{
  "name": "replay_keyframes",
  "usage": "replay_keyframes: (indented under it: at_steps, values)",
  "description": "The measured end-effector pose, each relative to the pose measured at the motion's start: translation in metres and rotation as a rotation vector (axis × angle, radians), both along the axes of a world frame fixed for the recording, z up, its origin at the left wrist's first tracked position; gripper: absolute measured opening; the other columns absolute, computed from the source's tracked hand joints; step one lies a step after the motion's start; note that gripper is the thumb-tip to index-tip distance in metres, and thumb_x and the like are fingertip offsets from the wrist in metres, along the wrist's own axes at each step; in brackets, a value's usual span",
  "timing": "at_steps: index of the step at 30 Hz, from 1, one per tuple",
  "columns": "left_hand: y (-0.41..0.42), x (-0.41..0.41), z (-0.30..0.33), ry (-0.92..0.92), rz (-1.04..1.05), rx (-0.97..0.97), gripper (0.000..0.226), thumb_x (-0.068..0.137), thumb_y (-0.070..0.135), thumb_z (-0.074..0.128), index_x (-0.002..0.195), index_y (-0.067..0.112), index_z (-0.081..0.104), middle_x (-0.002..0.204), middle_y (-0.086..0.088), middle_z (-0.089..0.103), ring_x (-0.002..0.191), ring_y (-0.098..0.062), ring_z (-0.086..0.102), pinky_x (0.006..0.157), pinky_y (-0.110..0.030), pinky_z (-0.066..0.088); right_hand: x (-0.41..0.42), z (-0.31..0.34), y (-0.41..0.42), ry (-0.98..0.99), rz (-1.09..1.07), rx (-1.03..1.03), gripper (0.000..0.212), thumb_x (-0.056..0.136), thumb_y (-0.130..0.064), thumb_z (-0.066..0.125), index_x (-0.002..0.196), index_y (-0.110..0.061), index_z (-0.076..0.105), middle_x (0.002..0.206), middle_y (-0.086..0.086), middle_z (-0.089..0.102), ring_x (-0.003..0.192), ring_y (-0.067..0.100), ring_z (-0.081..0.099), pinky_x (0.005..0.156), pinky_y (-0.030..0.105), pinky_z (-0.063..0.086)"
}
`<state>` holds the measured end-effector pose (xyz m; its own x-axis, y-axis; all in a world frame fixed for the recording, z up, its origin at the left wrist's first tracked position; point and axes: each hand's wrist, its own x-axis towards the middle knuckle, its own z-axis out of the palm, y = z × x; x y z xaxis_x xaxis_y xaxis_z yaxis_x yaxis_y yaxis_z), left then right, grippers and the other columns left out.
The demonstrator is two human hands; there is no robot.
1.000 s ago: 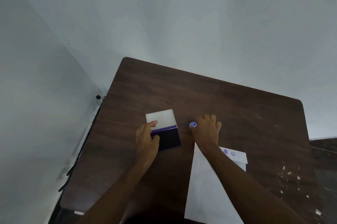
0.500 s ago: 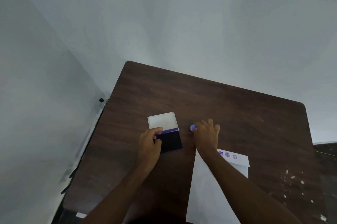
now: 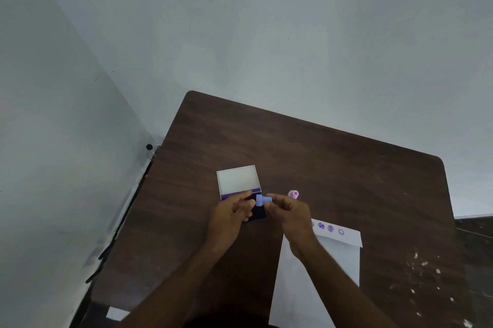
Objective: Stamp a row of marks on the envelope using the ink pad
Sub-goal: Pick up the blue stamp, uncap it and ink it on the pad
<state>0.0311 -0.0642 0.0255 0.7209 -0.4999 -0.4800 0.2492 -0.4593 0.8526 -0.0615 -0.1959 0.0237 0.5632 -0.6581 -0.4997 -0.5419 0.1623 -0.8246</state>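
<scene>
Right hand pinching blue stamp sideways, long axis level, directly above dark ink pad; left hand loosely curled, empty, fingertips beside stamp face; white envelope, four purple marks, lying to right.

1. The table is dark wood-grain, matt, with pale flecks at lower right of the frame.
2. The envelope is plain white matt paper, purple ink marks along its top edge.
3. The blue stamp and the pink stamp look like smooth plastic.
4. The ink pad is dark; its open lid is smooth and white inside.
</scene>
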Motion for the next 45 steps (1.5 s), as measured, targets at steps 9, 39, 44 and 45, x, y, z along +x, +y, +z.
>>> replay_keyframes:
  at_steps: [9, 39, 44, 45]
  values:
    - [0.015, 0.0, 0.005, 0.103, 0.066, -0.093, 0.028, 0.081, 0.025, 0.074, 0.106, 0.014, 0.073, 0.088, -0.001, 0.077, 0.073, -0.012, 0.071, 0.065, -0.018, 0.057, -0.002, 0.007, 0.012, -0.084, 0.047, 0.131, 0.022, 0.081, -0.02, 0.071, 0.102, -0.016, 0.071, 0.083, 0.0, 0.075, 0.07, 0.015, 0.069, 0.059, 0.02, 0.055]
    - [0.076, 0.025, -0.041, -0.091, 0.119, 0.069, 0.036, 0.085, 0.012, 0.07, 0.108, 0.039, 0.066, 0.108, 0.01, 0.071, 0.092, 0.002, 0.065, 0.083, -0.017, 0.05, 0.0, 0.039, 0.023, -0.485, -0.168, 0.994, 0.032, 0.087, -0.008, 0.058, 0.118, 0.0, 0.061, 0.107, 0.018, 0.066, 0.089, 0.022, 0.06, 0.083, 0.032, 0.053]
    - [0.081, 0.028, -0.053, -0.294, 0.059, 0.243, 0.033, 0.086, 0.017, 0.069, 0.118, 0.024, 0.067, 0.114, 0.009, 0.066, 0.095, 0.006, 0.055, 0.093, -0.021, 0.043, 0.004, 0.046, 0.024, -0.533, -0.15, 1.068, 0.038, 0.087, -0.008, 0.059, 0.124, 0.002, 0.055, 0.106, 0.017, 0.064, 0.091, 0.022, 0.058, 0.081, 0.03, 0.053]
    - [0.082, 0.027, -0.055, -0.316, 0.06, 0.263, 0.033, 0.086, 0.017, 0.069, 0.118, 0.022, 0.068, 0.114, 0.005, 0.066, 0.1, -0.003, 0.056, 0.096, -0.027, 0.043, 0.004, 0.046, 0.024, -0.533, -0.149, 1.073, 0.038, 0.087, -0.009, 0.059, 0.124, 0.002, 0.055, 0.106, 0.017, 0.063, 0.091, 0.022, 0.058, 0.081, 0.03, 0.053]
